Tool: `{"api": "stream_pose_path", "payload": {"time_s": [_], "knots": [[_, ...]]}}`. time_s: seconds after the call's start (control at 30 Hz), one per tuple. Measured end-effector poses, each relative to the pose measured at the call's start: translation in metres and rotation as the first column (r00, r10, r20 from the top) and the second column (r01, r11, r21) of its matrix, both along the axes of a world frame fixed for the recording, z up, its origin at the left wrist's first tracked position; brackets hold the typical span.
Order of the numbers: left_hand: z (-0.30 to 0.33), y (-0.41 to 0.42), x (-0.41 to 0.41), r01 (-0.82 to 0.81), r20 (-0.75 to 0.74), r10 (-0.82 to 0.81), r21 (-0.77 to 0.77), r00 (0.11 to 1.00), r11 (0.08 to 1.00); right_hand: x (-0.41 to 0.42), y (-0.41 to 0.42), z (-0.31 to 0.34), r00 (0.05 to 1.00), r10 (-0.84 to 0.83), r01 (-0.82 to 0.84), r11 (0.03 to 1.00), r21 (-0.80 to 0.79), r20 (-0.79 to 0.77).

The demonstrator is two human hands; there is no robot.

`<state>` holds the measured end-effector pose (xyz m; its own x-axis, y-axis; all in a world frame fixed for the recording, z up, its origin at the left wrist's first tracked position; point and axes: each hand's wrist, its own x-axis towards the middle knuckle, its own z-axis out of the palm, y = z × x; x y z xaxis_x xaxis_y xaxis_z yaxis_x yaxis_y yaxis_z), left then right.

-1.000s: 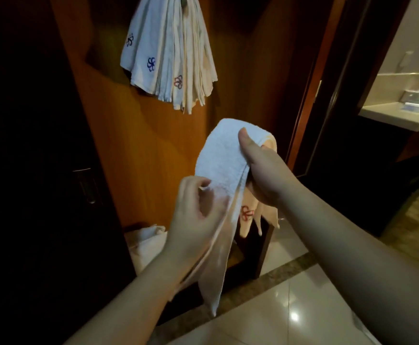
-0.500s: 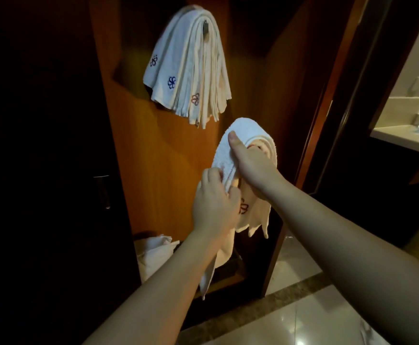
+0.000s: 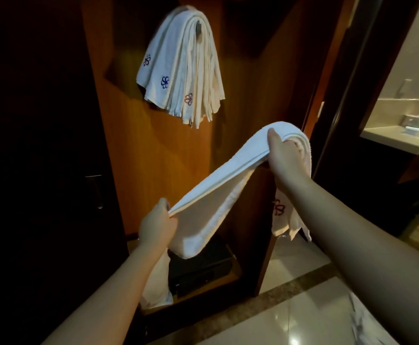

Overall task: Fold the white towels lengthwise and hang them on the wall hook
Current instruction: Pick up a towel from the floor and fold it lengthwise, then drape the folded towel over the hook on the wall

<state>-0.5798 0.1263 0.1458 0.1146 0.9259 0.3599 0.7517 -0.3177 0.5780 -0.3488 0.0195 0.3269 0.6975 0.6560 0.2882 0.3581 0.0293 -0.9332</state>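
Note:
A white towel (image 3: 218,185) folded into a long strip stretches between my two hands in front of a wooden panel. My right hand (image 3: 284,155) grips its upper part, and the end with a red flower emblem hangs down behind my right forearm. My left hand (image 3: 157,226) pinches the folded edges at the lower left, with loose cloth sagging below. Several white towels (image 3: 183,68) with blue and red emblems hang folded over the wall hook (image 3: 198,27) above, well clear of both hands.
A pile of white towels (image 3: 156,282) lies on the low shelf beside a black box (image 3: 201,267). A dark door with a handle (image 3: 95,190) stands left. A doorway with a counter (image 3: 402,140) opens right. Glossy tiled floor (image 3: 290,319) lies below.
My left hand has slid down and left along the towel, pulling it taut into a long strip. My right hand kept its grip at the top. The view tilted up toward the hook.

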Motion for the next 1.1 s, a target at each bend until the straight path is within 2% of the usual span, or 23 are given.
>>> {"api": "stream_pose_path", "payload": {"time_s": [0.17,0.23,0.3,0.37,0.43,0.5,0.57,0.6,0.63,0.67,0.73,0.77,0.8,0.9,1.0,1.1], "knots": [[-0.019,0.012,-0.03,-0.015,-0.081,0.015,0.007,0.997,1.0,0.017,0.004,-0.01,0.996,-0.065,0.066,0.998,0.011,-0.066],[-0.019,0.011,-0.037,-0.026,0.021,0.027,-0.034,0.999,0.999,0.024,0.004,-0.015,0.99,-0.073,0.073,0.997,-0.009,-0.122],[-0.012,0.009,-0.042,0.022,0.227,0.003,-0.107,0.974,0.994,0.032,0.004,-0.016,0.97,-0.065,0.067,0.998,0.002,-0.234],[0.0,0.007,-0.049,0.113,0.464,-0.034,-0.144,0.885,0.983,0.041,0.004,-0.014,0.93,-0.03,0.061,0.996,0.072,-0.366],[0.02,0.005,-0.059,0.194,0.652,-0.067,-0.124,0.755,0.973,0.049,0.004,-0.009,0.884,0.007,0.072,0.986,0.149,-0.467],[0.049,0.003,-0.07,0.208,0.757,-0.129,-0.01,0.641,0.978,0.054,0.003,0.001,0.828,0.05,0.096,0.969,0.229,-0.558],[0.079,0.0,-0.085,0.236,0.853,-0.25,0.155,0.458,0.959,0.056,0.002,0.012,0.763,0.109,0.127,0.941,0.312,-0.637],[0.087,0.0,-0.092,0.308,0.876,-0.326,0.219,0.356,0.926,0.056,0.003,0.017,0.738,0.146,0.135,0.924,0.357,-0.658],[0.089,-0.001,-0.096,0.396,0.875,-0.367,0.23,0.316,0.889,0.056,0.005,0.02,0.725,0.187,0.131,0.907,0.399,-0.663],[0.085,-0.004,-0.098,0.479,0.847,-0.392,0.193,0.359,0.857,0.056,0.006,0.022,0.719,0.224,0.116,0.895,0.431,-0.658],[0.064,-0.012,-0.095,0.542,0.679,-0.41,0.021,0.609,0.84,0.057,0.007,0.02,0.722,0.251,0.089,0.89,0.447,-0.645],[0.054,-0.013,-0.094,0.526,0.642,-0.381,-0.04,0.665,0.849,0.058,0.007,0.017,0.727,0.243,0.083,0.897,0.433,-0.643],[0.05,-0.014,-0.093,0.51,0.697,-0.325,-0.068,0.64,0.858,0.06,0.006,0.013,0.727,0.229,0.082,0.907,0.413,-0.648],[0.053,-0.012,-0.099,0.515,0.869,-0.246,-0.012,0.43,0.857,0.066,0.005,-0.003,0.714,0.202,0.084,0.926,0.368,-0.67],[0.053,-0.01,-0.105,0.563,0.9,-0.265,0.026,0.347,0.826,0.068,0.007,-0.016,0.692,0.2,0.09,0.929,0.359,-0.693],[0.052,-0.01,-0.108,0.586,0.927,-0.21,-0.014,0.312,0.81,0.069,0.007,-0.026,0.684,0.196,0.083,0.936,0.342,-0.702]]}}
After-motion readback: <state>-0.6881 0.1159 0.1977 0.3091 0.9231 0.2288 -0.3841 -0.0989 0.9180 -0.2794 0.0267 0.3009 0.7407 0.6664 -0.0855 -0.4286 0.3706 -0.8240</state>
